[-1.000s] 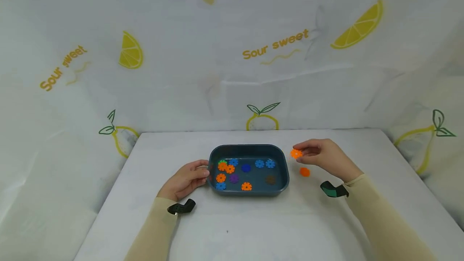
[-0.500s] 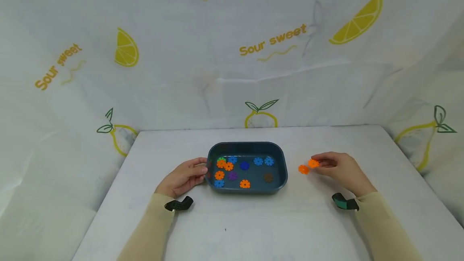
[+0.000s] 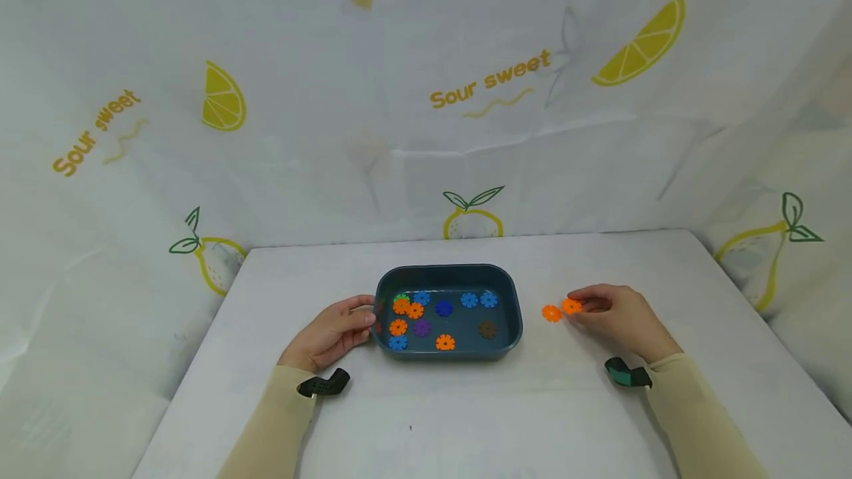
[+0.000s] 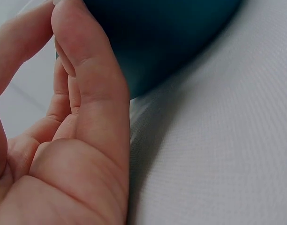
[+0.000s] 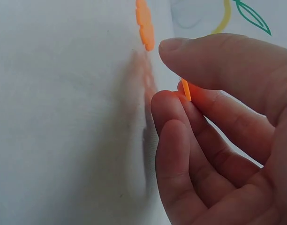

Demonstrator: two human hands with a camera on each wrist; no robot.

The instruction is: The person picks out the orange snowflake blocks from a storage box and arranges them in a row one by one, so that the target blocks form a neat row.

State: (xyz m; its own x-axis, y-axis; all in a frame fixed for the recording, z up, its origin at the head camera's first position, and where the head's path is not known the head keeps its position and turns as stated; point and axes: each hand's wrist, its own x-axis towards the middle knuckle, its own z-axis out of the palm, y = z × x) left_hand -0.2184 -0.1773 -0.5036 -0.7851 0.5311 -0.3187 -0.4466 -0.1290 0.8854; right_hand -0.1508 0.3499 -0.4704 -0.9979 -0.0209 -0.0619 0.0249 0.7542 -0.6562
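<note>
In the head view my left hand (image 3: 333, 331) holds the left end of a dark blue-green tray (image 3: 447, 355), thumb and fingers at its rim. The tray's wall (image 4: 157, 42) also shows behind the fingers in the left wrist view. My right hand (image 3: 619, 318), to the right of the tray, pinches an orange snowflake-shaped plastic disc (image 3: 571, 306) between thumb and fingers, low over the table. In the right wrist view, only a thin edge of that disc (image 5: 186, 89) shows. Just left of it lies a second orange disc (image 3: 552, 313) on the table.
Several notched discs lie inside the tray, among them an orange disc (image 3: 445, 342), a purple disc (image 3: 422, 327), a brown disc (image 3: 487, 329) and a blue disc (image 3: 489, 299). A white cloth with lemon prints (image 3: 399, 191) hangs behind the white table (image 3: 479, 420).
My right hand has carried the orange disc from beside the tray's right rim rightward and nearer, past the other orange disc, then slightly lower. The left hand stays at the tray.
</note>
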